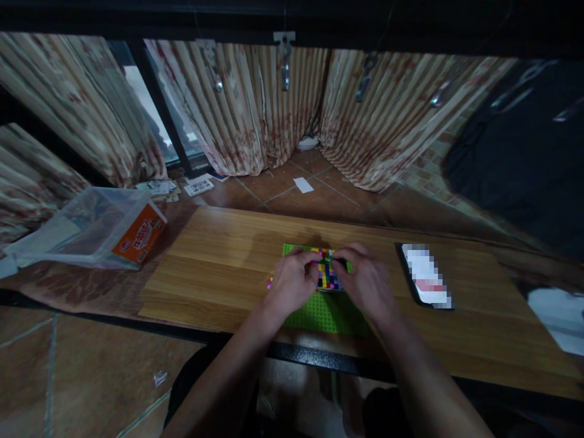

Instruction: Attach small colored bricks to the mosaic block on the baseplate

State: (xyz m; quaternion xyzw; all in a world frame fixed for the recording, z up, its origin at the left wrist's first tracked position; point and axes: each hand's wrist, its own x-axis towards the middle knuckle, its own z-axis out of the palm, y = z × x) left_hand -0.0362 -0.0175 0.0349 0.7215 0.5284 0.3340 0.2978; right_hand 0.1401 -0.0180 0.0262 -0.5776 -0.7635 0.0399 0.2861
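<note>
A green studded baseplate (305,319) lies on the wooden board in front of me. On its far part sits a block of small multicoloured toy bricks (329,278), in yellow, red, blue, purple and black. My left hand (294,280) reaches in from the left, thumb and fingers closed at the far side of the bricks. From the right, my right hand (368,280) pinches at the same spot, its fingertips close to the left ones. A small greenish piece shows between the fingertips; its exact shape is too small to tell. A few loose pink and yellow bricks (269,283) lie beside my left hand.
A phone (426,277) lies to the right on the wooden board (219,261). At the left, a clear plastic bin (91,228) with an orange label lies tipped over. Beyond are papers (199,185) on the tiled floor and striped curtains (246,115). Metal clips (285,64) hang overhead.
</note>
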